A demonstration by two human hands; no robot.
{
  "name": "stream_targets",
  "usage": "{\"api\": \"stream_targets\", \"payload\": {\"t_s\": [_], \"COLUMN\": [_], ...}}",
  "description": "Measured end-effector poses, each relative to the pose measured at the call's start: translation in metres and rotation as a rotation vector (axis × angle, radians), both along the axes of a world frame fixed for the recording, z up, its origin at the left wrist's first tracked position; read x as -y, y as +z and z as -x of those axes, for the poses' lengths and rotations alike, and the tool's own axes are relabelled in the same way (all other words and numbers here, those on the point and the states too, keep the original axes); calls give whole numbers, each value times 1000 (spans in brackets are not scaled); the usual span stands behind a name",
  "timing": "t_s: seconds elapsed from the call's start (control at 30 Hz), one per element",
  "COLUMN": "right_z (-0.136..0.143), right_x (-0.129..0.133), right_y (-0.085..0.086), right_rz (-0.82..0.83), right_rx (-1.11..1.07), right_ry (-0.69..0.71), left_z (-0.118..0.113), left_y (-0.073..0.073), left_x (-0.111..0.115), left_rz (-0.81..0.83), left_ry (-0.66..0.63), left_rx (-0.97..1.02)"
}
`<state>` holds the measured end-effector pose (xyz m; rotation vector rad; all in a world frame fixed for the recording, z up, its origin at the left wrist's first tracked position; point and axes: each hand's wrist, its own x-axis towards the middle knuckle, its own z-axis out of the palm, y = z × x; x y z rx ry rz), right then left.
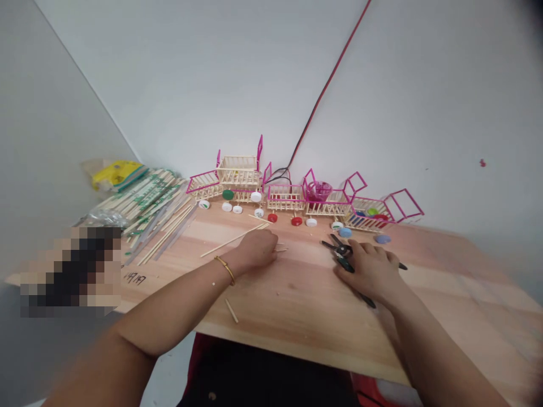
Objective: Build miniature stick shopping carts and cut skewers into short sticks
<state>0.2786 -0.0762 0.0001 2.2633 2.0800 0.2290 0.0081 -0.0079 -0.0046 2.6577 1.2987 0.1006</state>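
My left hand [259,249], with a gold bracelet on the wrist, is closed low over the middle of the wooden table [297,328]. Short pale stick pieces [282,249] poke out past its fingers. My right hand [373,268] rests on dark-handled pliers [343,261], fingers bent over them; their jaws point up and left. One long thin stick [231,240] lies beside my left hand, and a short stick piece [231,311] is nearer the front edge.
Several small stick-built carts [286,198] with pink frames and bottle-cap wheels line the wall. Wrapped stick bundles [148,195], loose sticks and a yellow bag [116,174] lie at the left. A red and black cable [324,87] runs down the wall.
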Motion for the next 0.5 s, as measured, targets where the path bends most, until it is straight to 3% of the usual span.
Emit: {"api": "stream_targets", "payload": {"t_s": [0.13, 0.27, 0.37, 0.5], "right_z": [-5, -1, 9, 28], "right_x": [-2, -6, -13, -33], "right_y": [-1, 6, 20, 32], "right_rz": [47, -82, -56, 50], "right_rx": [9, -99, -229, -110], "right_ry": [-17, 189, 384, 368], "left_z": [2, 2, 2, 5], "left_y": [-4, -6, -4, -2], "left_x": [1, 1, -4, -17], "left_rz": [7, 31, 71, 189], "left_ry": [-7, 12, 33, 65], "left_rx": [38, 143, 275, 489]}}
